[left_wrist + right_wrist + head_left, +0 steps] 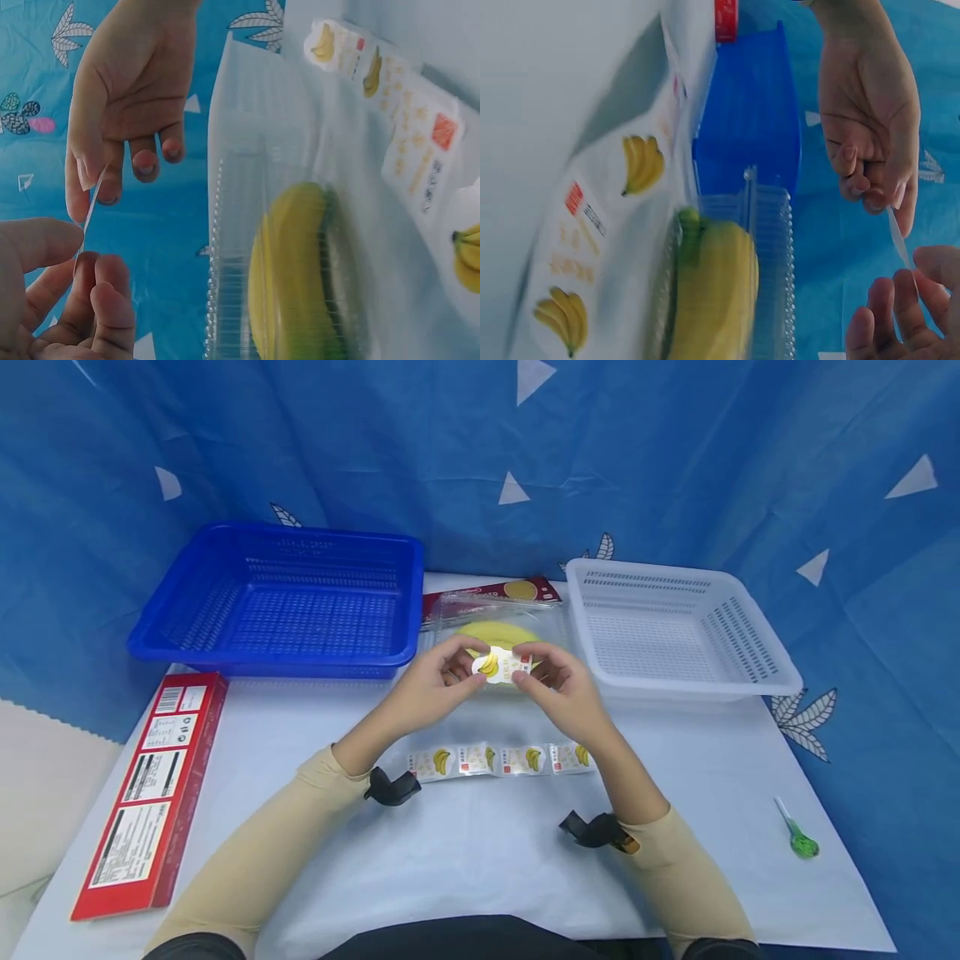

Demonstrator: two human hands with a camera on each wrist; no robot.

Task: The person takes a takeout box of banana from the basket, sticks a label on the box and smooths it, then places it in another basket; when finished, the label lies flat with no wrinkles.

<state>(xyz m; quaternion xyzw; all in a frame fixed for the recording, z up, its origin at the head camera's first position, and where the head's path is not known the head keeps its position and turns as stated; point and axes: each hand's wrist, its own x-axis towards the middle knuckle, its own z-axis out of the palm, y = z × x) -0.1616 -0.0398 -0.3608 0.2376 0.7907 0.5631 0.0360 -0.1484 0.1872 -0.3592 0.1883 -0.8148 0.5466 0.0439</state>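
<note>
Banana label (505, 667) pinched between 2 hands

The left hand (438, 683) pinches the label's left end and the right hand (562, 685) its right end, each with the thumb below and the index finger above. The label spans the gap between the hands, its printed face turned to the head camera; the wrist views show it nearly edge-on.

Just beyond the grip, a yellow banana (497, 632) lies inside a clear plastic container (553, 612), with a dark red package (542, 586) behind it. Nearer the person than the grip, a strip of labels (525, 761) lies across the white table covering (480, 852), with 4 banana-printed sections showing between the forearms.

Beyond the grip to the left stands a blue basket (273, 657); beyond it to the right, a white basket (690, 686). A long red box (150, 793) lies well apart on the near left of the grip, and a green lollipop (804, 844) on the near right.
</note>
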